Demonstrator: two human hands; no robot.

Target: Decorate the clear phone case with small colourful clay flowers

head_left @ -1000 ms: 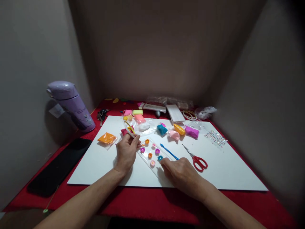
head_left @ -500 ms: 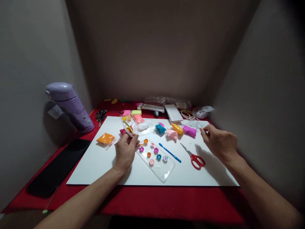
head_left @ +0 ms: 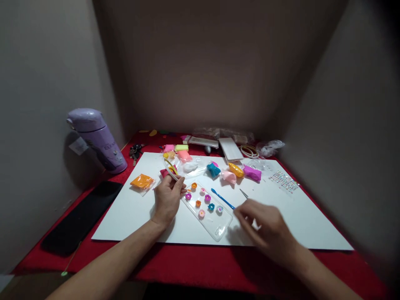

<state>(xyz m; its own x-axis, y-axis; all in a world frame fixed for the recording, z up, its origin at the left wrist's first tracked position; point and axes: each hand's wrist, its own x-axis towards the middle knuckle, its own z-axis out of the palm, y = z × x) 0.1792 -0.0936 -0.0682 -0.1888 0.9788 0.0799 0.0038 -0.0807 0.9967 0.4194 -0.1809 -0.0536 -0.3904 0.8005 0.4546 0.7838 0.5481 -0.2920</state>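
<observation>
My left hand (head_left: 168, 200) is closed in a pinch around a thin, curved white and yellow band (head_left: 172, 170), held above the upper left end of a clear phone case (head_left: 215, 227). Small flowers in orange, purple, pink, teal and pale blue sit on the case, among them a teal flower (head_left: 211, 206). Closed with thumb and finger together, my right hand (head_left: 270, 227) is over the board, right of the case. Anything between its fingertips is too small to tell. It covers most of the scissors (head_left: 243, 193) and the end of a blue modelling tool (head_left: 222, 198).
Clay packets, including an orange packet (head_left: 142, 181) and a purple packet (head_left: 252, 173), lie on the white board (head_left: 125, 216). A rhinestone sheet (head_left: 284, 181) is at the right. Left of the board are a dark phone (head_left: 83, 216), keys (head_left: 135, 152) and a purple bottle (head_left: 100, 139).
My right hand has moved left and nearer to me, from the rhinestones to beside the phone case, uncovering the sheet and covering the scissors. My left hand keeps its hold on the band.
</observation>
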